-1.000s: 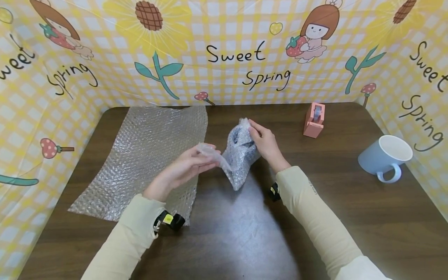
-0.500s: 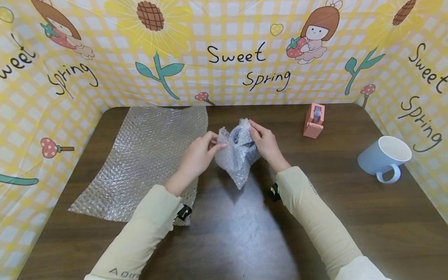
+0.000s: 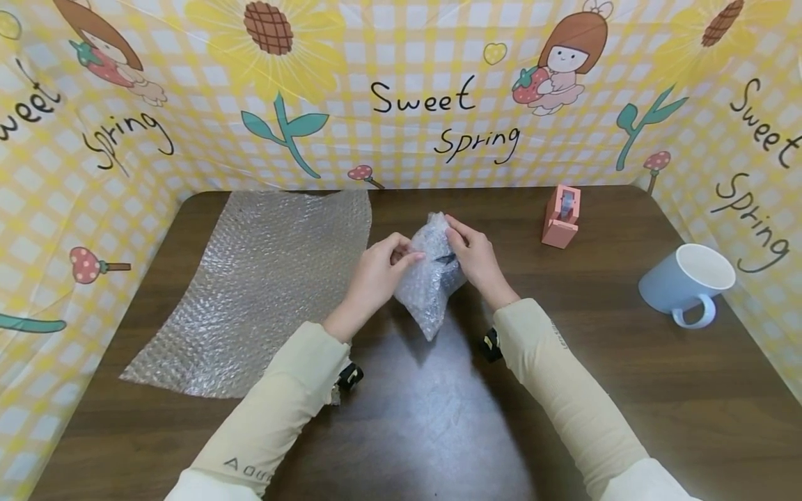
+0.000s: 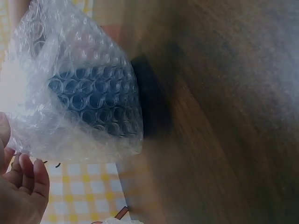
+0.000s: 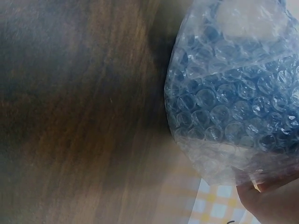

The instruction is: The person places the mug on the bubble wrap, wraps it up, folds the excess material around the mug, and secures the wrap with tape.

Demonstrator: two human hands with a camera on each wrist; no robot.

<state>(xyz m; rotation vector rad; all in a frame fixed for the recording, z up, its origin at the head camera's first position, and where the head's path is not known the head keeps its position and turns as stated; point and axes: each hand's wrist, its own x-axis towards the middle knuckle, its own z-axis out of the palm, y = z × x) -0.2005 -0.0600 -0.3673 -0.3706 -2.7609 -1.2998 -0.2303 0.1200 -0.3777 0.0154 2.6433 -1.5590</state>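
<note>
A bundle of clear bubble wrap [image 3: 426, 296] stands at the middle of the table, round a blue object [image 4: 96, 93] whose kind the wrap hides. My left hand [image 3: 377, 271] pinches the wrap's edge at the bundle's upper left, thumb against fingers. On the other side, my right hand [image 3: 479, 257] holds the folded wrap near the top. Blue also shows through the bubbles of the wrap [image 5: 224, 105] in the right wrist view, with part of the right hand [image 5: 275, 198] below it.
A flat bubble wrap sheet [image 3: 269, 278] lies left on the dark wooden table [image 3: 432, 431]. A pink tape dispenser [image 3: 560, 217] stands at the back right, and a light blue mug [image 3: 683, 285] near the right edge. Patterned cloth walls [image 3: 407, 42] enclose the table.
My left hand has swung its flap of wrap up and right, over the bundle's opening, covering the blue rim seen before. The right hand has stayed in place.
</note>
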